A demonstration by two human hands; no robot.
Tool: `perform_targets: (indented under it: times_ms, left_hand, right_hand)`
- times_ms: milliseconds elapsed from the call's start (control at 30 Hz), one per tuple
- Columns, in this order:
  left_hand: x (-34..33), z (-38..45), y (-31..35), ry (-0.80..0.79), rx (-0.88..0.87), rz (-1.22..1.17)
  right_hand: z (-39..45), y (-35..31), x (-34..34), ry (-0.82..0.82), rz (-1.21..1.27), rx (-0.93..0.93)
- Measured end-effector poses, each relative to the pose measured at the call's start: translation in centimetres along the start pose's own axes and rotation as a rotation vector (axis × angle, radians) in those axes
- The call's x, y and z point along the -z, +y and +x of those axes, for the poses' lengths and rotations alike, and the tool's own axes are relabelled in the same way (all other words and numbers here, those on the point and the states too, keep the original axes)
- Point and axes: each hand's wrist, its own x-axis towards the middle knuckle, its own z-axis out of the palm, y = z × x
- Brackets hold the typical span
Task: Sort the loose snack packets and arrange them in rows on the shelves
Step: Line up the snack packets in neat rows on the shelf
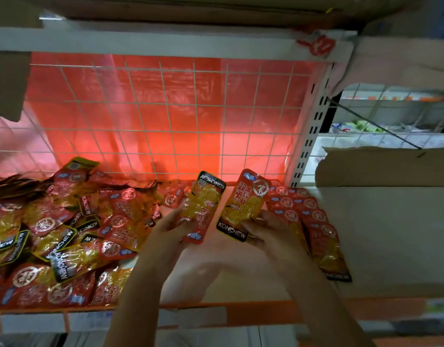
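White shelf board (241,279) runs under your forearms, edged at the front by an orange strip (266,313). Just above it, your left hand (165,229) grips one snack packet (203,207), thumb across its front and fingers curled behind; the packet stands nearly upright and upside down, its black KONCHEW band at the top, sticking up and to the right of your palm. Your right hand (271,231) pinches a second packet (243,205) by its lower right edge, so the pack rises up and to the left of your fingers, black band at the bottom, tilted slightly right. The two packets sit side by side with a narrow gap, both held off the shelf.

To your left, a loose heap of packets (60,234) sprawls at all angles across the board. To your right, behind your wrist, a tidy overlapping row of packets (311,221) runs from the back toward the front edge.

Farther back, a white wire grid (165,116) closes the bay, with glowing red plastic sheeting (145,151) behind it. Beyond the slotted upright (311,136), cardboard (386,166) lies on the neighbouring shelf.
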Motion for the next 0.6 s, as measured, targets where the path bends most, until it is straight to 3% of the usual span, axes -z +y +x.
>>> perform_targets:
  times_ms: [100,233,433,600]
  left_hand:
    - [-0.5,0.4,0.0,0.051,-0.043,0.077]
    - [-1.7,0.5,0.2,-0.027,-0.092,0.146]
    - [-3.7,1.4,-0.8,-0.104,0.035,0.059]
    - [-6.0,1.6,-2.1,-0.188,0.101,0.171]
  right_hand:
    - [-0.5,-0.5,1.7,0.018,-0.097,0.022]
    - [-1.9,-1.4,4.0,0.066,-0.266,0.051]
    - [-3.2,-2.4,7.9,0.208,-0.437,0.062]
    - [-4.5,-2.9,10.1,0.241,-0.494,0.004]
